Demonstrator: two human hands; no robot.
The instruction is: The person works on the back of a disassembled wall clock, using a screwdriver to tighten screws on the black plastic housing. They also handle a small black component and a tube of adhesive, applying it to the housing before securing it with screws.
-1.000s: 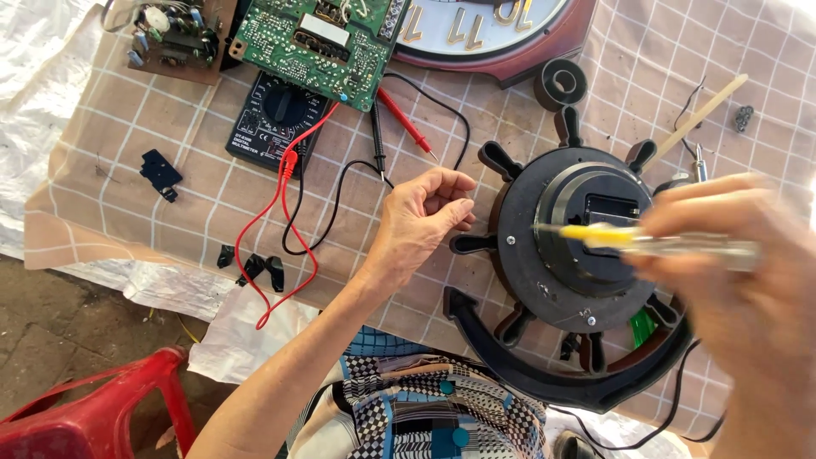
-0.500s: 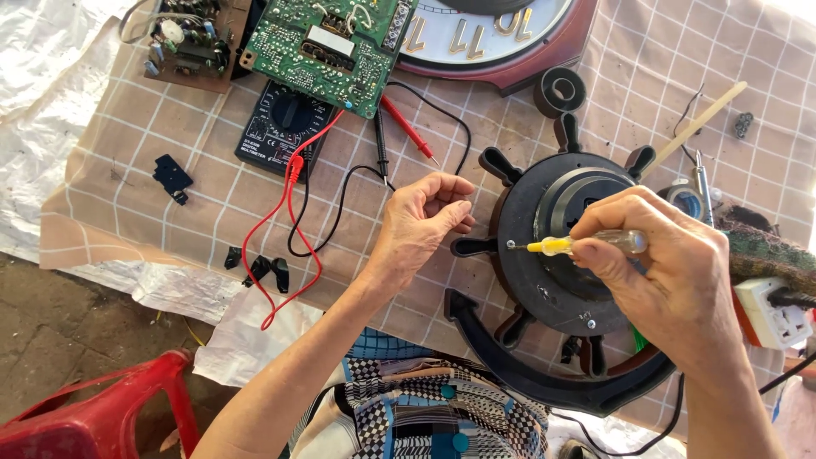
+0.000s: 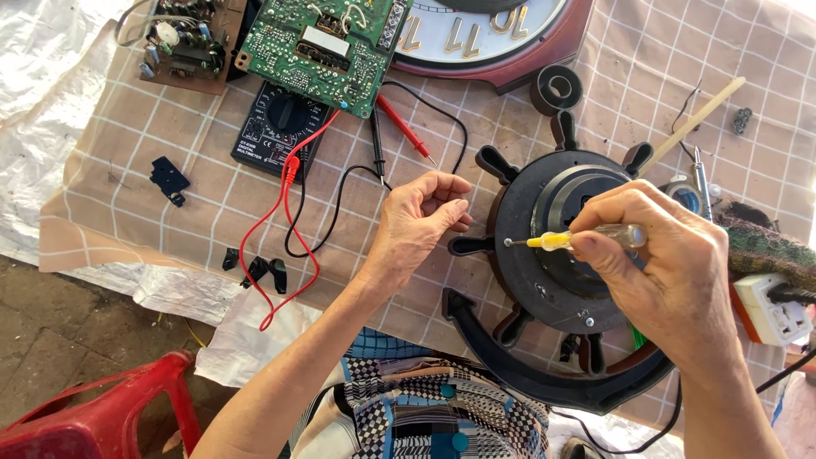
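— Two hands are seen over the checked worktop (image 3: 127, 153). What is met first, going from the left?

— A black multimeter (image 3: 276, 132) with red and black leads is passed, and a green circuit board (image 3: 323, 47) above it. Then the left hand (image 3: 416, 225) is reached: its grip is loosely curled, fingertips drawn together. Whether anything small is pinched there cannot be told. It rests just beside the black round housing (image 3: 552, 246).

— And the housing itself?

— It is laid flat at centre-right, spokes standing out around its rim, a curved black stand under its lower edge. It is judged to be stiff moulded plastic, fairly light. The spokes look thin enough to snap, so the rim or the thick hub would be the safer hold.

— What is held on the right?

— A small screwdriver (image 3: 565, 240) with a yellow and clear handle is enclosed by the right hand (image 3: 671, 263), the grip closed firmly around it, the tip set against the housing's face. The handle is judged smooth and slippery; a close pinch is called for.
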